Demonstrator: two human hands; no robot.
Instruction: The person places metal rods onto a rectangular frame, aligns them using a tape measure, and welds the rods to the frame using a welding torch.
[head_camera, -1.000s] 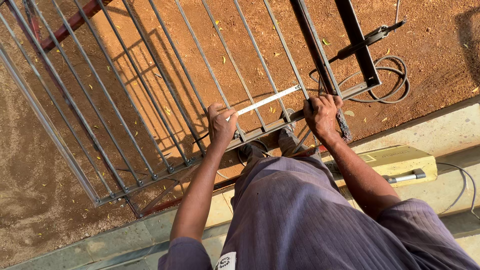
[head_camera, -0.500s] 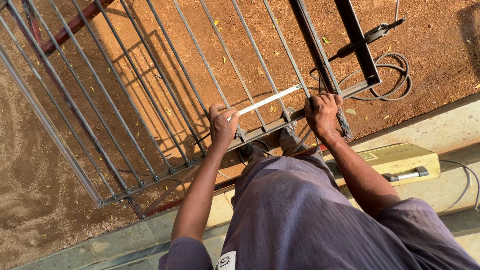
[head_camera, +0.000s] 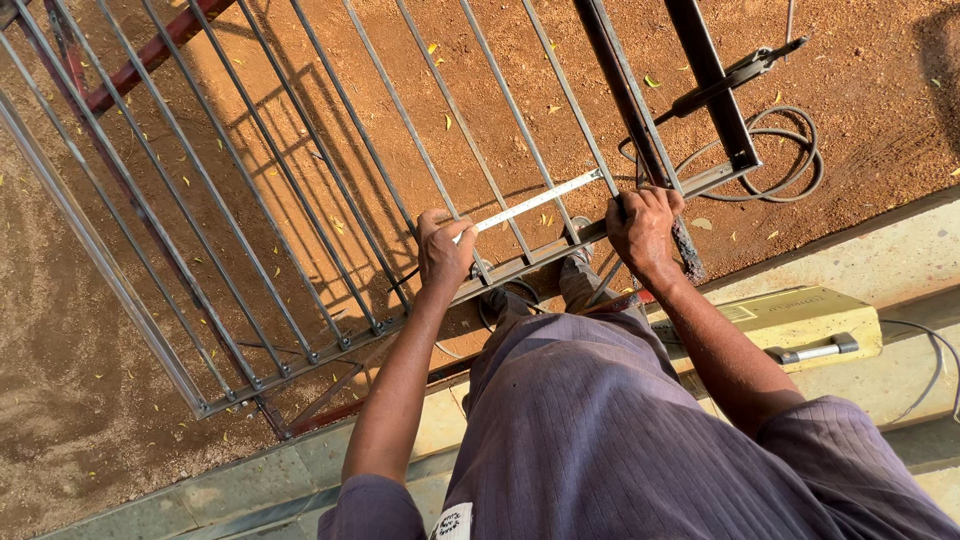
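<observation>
Nearest, a yellow box (head_camera: 790, 318) with a metal handle sits on the concrete ledge (head_camera: 900, 250) at right. Beyond it, the left hand (head_camera: 443, 250) has its fingers closed on one end of a tape measure (head_camera: 535, 201), laid across the bars of a metal gate (head_camera: 300, 200). The right hand (head_camera: 643, 225) grips the gate's bottom rail just beside the tape's far end. Farther right, a coiled cable (head_camera: 790, 160) lies on red dirt.

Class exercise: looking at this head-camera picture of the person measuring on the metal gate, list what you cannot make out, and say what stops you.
- Tape measure: markings too small to read.
- Tape's near end: hidden in the left hand.
- Right hand: fingers curl over the gate frame, so its hold on the tape is unclear.
- Feet: mostly hidden by the shirt.
- Gate: cut off by the top and left edges.
- Yellow box: label too small.
</observation>
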